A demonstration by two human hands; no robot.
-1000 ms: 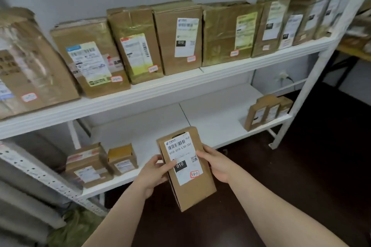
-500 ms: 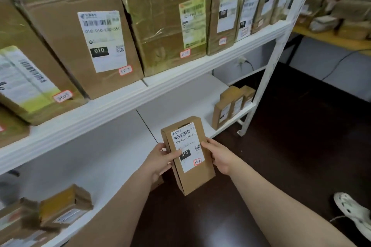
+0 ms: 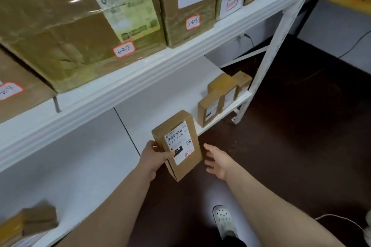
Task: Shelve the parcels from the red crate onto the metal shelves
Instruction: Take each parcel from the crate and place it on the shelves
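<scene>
Dark floor (image 3: 301,126) at right, white metal shelves running from lower left to upper right. Up top, upper shelf (image 3: 140,74) packed with big taped parcels (image 3: 60,26), slot stickers reading 3-2-5 and 3-2-6. Below it, lower shelf (image 3: 160,106) mostly bare: 3 small upright parcels (image 3: 208,108) right of centre by the corner post, plus blurred small parcels (image 3: 30,220) at lower left.

Centre frame: parcel in hand (image 3: 178,144), a small brown box, label facing the camera, tilted, held in front of the lower shelf's front edge. Not yet set down.

Grip on it from left hand (image 3: 154,158): thumb across the label face, fingers curled round the left side. Just beside the box's right edge, right hand (image 3: 216,161): fingers spread and relaxed, holding nothing, no contact visible.

No red crate in view, so number of parcels left: cannot tell. Judging by the shelves, many already placed, at least this 1 pending. Likely step: placing on the lower shelf, probably in the bare stretch left of the 3 upright ones. Red-bordered sticker on the box too blurred to read. At bottom centre, white shoe (image 3: 223,220).
</scene>
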